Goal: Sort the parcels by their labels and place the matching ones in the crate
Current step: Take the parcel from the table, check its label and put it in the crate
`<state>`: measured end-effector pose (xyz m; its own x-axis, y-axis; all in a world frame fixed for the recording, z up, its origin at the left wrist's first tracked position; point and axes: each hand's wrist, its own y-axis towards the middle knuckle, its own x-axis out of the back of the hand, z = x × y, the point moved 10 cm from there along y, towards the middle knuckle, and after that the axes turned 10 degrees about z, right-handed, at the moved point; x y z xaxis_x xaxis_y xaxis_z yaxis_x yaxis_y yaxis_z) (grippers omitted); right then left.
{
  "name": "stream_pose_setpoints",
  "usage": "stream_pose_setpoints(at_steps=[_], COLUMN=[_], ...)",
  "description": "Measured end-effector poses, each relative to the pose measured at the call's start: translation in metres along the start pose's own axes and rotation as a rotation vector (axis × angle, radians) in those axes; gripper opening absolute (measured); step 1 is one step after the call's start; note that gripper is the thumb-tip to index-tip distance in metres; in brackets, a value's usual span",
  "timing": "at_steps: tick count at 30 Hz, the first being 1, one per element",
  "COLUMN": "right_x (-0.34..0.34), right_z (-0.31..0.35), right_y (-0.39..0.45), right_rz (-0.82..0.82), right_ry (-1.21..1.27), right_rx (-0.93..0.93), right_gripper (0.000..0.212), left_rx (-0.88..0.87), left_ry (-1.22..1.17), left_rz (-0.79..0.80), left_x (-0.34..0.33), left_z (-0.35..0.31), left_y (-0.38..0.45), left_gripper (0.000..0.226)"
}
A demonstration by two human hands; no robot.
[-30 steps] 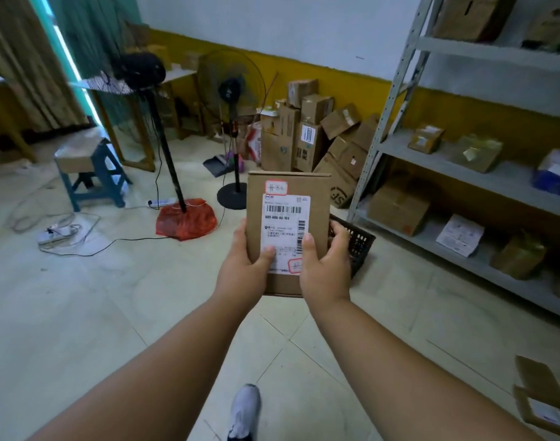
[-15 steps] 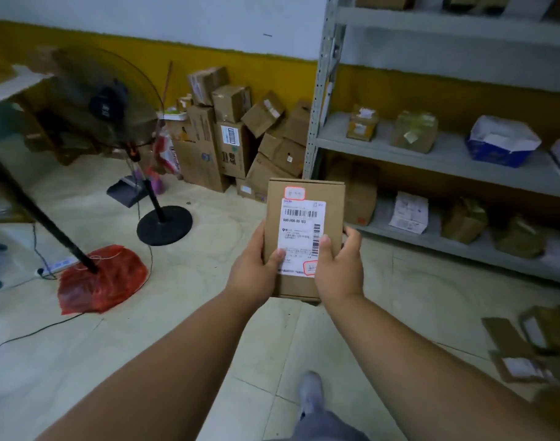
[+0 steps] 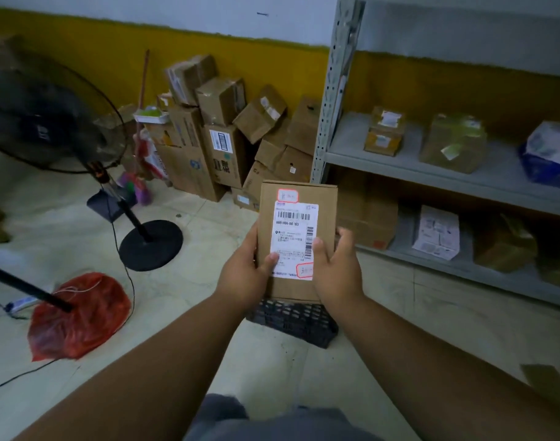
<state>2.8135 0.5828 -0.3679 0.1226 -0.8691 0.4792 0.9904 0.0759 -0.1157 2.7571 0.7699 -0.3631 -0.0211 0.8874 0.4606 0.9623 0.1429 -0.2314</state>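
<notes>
Brown corrugated cardboard forms the flat, rectangular parcel (image 3: 299, 240) held upright in front of the person, above a black plastic crate (image 3: 293, 323) that sits on the pale tiled floor (image 3: 208, 218). Only the crate's lattice-walled near side shows beneath the parcel, so what it holds cannot be told. A white shipping label (image 3: 294, 238) with barcodes and small print covers much of the parcel's face; one red-edged sticker (image 3: 287, 195) sits above it and another overlaps its lower right corner. The left hand (image 3: 243, 275) grips the parcel's left edge, thumb pressed onto the label, and the right hand (image 3: 337, 268) grips the right edge, thumb on the front and fingers curled behind.

Grey metal shelving (image 3: 431, 173) on the right carries taped cardboard boxes, a blue and white box (image 3: 549, 154) and a white printed packet (image 3: 437, 232). More cardboard boxes (image 3: 227, 138) are piled loosely against the yellow and white wall. To the left stands a black pedestal fan (image 3: 49, 122) on a round base, and a crumpled red plastic bag (image 3: 78, 316) lies around the foot of a second black pole.
</notes>
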Motion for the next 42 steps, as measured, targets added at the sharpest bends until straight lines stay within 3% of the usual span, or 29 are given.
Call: stream_pose_setpoints(at_steps=[13, 19, 23, 28, 32, 38, 42], right_x=[-0.093, -0.118, -0.131, -0.163, -0.199, -0.255, -0.304], right_z=[0.035, 0.01, -0.043, -0.12, -0.183, -0.296, -0.389], right_y=[0.173, 0.216, 0.229, 0.244, 0.256, 0.266, 0.27], right_rz=[-0.099, -0.099, -0.092, 0.007, 0.105, 0.251, 0.338], right_ry=[-0.036, -0.029, -0.126, -0.215, -0.28, -0.279, -0.209], right_rx=[-0.117, -0.225, -0.348, -0.446, -0.506, -0.564, -0.713], right_gripper=[0.043, 0.049, 0.058, 0.037, 0.035, 0.028, 0.026], left_rx=[-0.08, -0.029, 0.012, 0.16, 0.317, 0.559, 0.648], left_ry=[0.113, 0.115, 0.194, 0.315, 0.238, 0.094, 0.046], left_rz=[0.221, 0.242, 0.243, 0.34, 0.355, 0.29, 0.354], left_x=[0.087, 0.079, 0.053, 0.01, -0.024, -0.094, -0.158], left_z=[0.032, 0.057, 0.089, 0.151, 0.207, 0.335, 0.418], left_y=[0.226, 0.279, 0.305, 0.331, 0.343, 0.352, 0.358], left_gripper=[0.063, 0.065, 0.066, 0.056, 0.044, 0.054, 0.05])
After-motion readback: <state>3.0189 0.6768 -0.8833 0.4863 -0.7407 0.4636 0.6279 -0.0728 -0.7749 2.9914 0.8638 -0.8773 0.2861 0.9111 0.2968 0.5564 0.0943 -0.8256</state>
